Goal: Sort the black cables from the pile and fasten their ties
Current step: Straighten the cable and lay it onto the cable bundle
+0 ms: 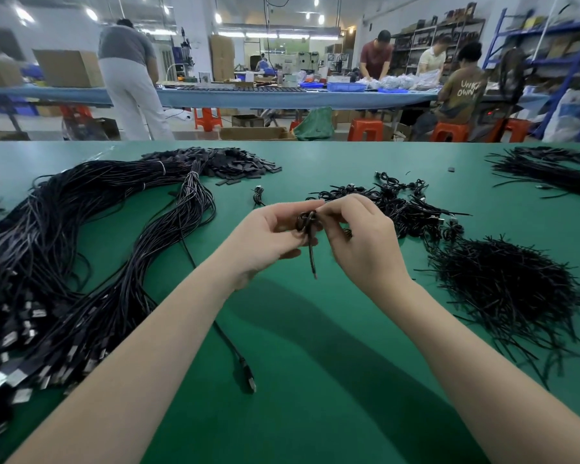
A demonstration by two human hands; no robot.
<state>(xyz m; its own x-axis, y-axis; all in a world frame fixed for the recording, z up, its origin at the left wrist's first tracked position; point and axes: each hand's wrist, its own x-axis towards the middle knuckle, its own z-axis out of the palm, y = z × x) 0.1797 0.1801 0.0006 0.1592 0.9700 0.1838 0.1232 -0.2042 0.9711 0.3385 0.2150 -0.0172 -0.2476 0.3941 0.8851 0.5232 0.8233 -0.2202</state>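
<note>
2 hands working above table (315,329): we are pinching coiled cable (304,226) in left hand (265,239), right hand (359,236) fingers gripping tie (312,259). We are fastening; next, likely cinching tie, dropping cable on tied heap (399,205).

A small coiled black cable (306,226) is held above the green table, one straight end hanging down from the coil. A large pile of long, loose black cables with metal plugs (81,249) sprawls at the left. Small tied black cable bundles (392,202) lie heaped behind. A mound of thin black twist ties (503,289) sits at the right.
</note>
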